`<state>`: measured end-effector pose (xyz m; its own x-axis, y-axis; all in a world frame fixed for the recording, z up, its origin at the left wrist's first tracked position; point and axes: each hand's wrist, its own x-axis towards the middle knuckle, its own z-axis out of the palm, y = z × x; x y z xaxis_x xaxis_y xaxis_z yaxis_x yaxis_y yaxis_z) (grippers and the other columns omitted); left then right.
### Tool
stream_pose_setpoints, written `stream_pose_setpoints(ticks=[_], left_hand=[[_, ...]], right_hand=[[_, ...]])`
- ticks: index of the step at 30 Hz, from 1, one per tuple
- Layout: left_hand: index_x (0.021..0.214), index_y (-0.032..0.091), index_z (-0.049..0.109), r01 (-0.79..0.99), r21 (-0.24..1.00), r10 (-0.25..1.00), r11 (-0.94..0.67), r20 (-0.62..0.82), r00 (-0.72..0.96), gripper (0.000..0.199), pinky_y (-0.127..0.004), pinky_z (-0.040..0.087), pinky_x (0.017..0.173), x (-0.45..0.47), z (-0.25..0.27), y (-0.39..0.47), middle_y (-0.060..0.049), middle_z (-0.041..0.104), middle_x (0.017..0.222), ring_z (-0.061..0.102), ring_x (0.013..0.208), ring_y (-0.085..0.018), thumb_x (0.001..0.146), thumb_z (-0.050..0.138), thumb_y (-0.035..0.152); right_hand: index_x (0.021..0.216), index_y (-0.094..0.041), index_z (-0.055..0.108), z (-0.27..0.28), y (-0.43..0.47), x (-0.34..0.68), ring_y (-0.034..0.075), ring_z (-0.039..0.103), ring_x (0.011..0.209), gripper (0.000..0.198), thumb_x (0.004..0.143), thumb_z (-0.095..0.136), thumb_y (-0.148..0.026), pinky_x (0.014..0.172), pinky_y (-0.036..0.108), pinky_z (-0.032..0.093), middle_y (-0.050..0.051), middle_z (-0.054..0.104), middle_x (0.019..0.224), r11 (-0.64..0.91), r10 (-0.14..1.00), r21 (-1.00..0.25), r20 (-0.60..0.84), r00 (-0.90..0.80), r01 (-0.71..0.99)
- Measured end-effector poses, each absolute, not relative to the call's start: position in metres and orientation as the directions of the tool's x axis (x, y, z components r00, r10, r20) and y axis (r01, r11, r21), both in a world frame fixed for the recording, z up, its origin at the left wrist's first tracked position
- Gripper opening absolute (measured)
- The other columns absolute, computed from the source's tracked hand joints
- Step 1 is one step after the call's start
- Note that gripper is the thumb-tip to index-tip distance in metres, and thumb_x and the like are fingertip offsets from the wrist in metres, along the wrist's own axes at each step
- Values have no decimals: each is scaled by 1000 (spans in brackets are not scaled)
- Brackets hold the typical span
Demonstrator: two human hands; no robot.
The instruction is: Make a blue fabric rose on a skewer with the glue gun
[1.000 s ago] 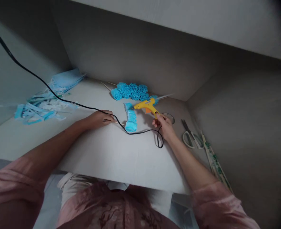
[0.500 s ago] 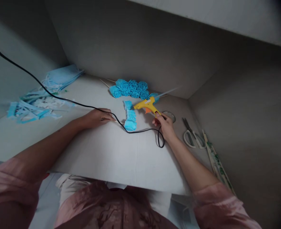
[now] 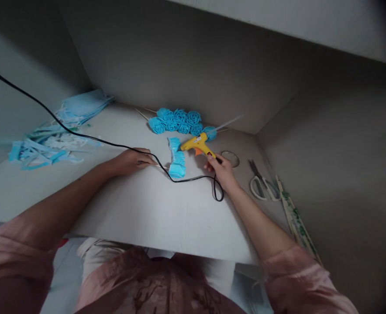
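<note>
My left hand (image 3: pixel 134 162) is closed around a thin wooden stick (image 3: pixel 162 166), whose far end meets a strip of gathered blue crepe-like material (image 3: pixel 177 162). That strip lies on the white work surface, curved and ruffled along its right side. In my right hand (image 3: pixel 223 171) is a yellow hot glue gun (image 3: pixel 195 142) with an orange trigger, its nozzle at the right edge of the strip. Whether the nozzle touches it, I cannot tell. A clear glue stick (image 3: pixel 229 122) sticks out of the gun's back. The black cord (image 3: pixel 114 144) crosses over the wooden stick.
Several blue rosettes on sticks (image 3: pixel 180 117) lie behind the strip. At left are a stack of face masks (image 3: pixel 84 107) and cut scraps (image 3: pixel 45 150). On the right lie a round ring-like item (image 3: pixel 235 158), scissors (image 3: pixel 261 185) and long thin sticks (image 3: pixel 298 222). Walls enclose the surface.
The glue gun and my right hand have shifted slightly left. My left hand and the blue strip stay almost where they were; the whole view has drifted a little.
</note>
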<state>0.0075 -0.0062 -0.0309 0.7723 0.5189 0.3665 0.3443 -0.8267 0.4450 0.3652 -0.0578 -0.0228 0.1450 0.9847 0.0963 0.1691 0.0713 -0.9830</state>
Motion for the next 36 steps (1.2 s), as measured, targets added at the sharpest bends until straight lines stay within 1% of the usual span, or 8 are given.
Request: stream_pose_setpoints(ticks=[2,5,10,16,20,28,34,36], left_hand=[[105,21,81,345,446,520,-826,363,774,29,-21,53,81,8,-30,-7,-6,75,99,70,88,-15,104,53,27],[105,21,81,345,453,522,-822,358,774,29,-22,53,83,8,-28,-8,-6,75,101,70,89,-15,103,52,26],[109,22,81,360,466,534,-808,324,780,30,-23,53,86,8,-29,-7,-6,77,102,70,95,-16,105,52,29],[105,21,81,340,475,527,-812,346,776,31,-23,54,84,8,-28,-8,-7,76,101,70,91,-16,105,53,32],[103,20,81,337,469,526,-816,362,770,34,-22,53,82,9,-27,-9,-8,75,99,70,88,-15,106,52,36],[97,20,80,324,484,525,-813,368,768,37,-20,52,82,10,-28,-9,-7,75,99,69,85,-14,107,51,40],[99,20,80,338,472,528,-815,362,768,36,-20,52,83,10,-26,-9,-7,75,99,69,87,-15,107,51,39],[100,20,81,340,468,528,-815,362,768,36,-20,52,81,10,-27,-9,-7,75,98,69,86,-15,107,51,38]], right_hand=[[83,-19,71,-22,-57,365,11,49,52,47,69,80,-64,53,26,38,-1,65,60,49,985,-993,65,161,104],[90,-20,73,-16,-57,369,10,47,50,54,67,80,-68,50,26,39,-3,62,59,33,989,-993,15,145,-117],[93,-26,71,-1,-59,378,10,41,49,51,74,73,-73,50,26,42,-6,52,58,77,996,-939,55,77,-335],[95,-22,71,-10,-59,368,11,52,54,62,63,82,-74,51,26,43,-2,67,67,20,991,-992,3,135,-126],[92,-21,69,-21,-58,360,10,55,54,61,64,81,-74,51,24,42,0,71,69,-6,990,-1000,-7,142,-6],[92,-20,71,-24,-57,360,9,55,53,61,65,81,-74,50,22,42,-1,72,67,22,989,-1000,20,146,-13],[88,-21,71,-26,-57,360,10,54,54,58,68,78,-75,50,23,42,0,72,67,45,991,-990,61,118,131],[90,-21,71,-24,-57,360,11,55,54,59,69,77,-76,50,24,42,0,72,68,36,990,-996,47,135,86]])
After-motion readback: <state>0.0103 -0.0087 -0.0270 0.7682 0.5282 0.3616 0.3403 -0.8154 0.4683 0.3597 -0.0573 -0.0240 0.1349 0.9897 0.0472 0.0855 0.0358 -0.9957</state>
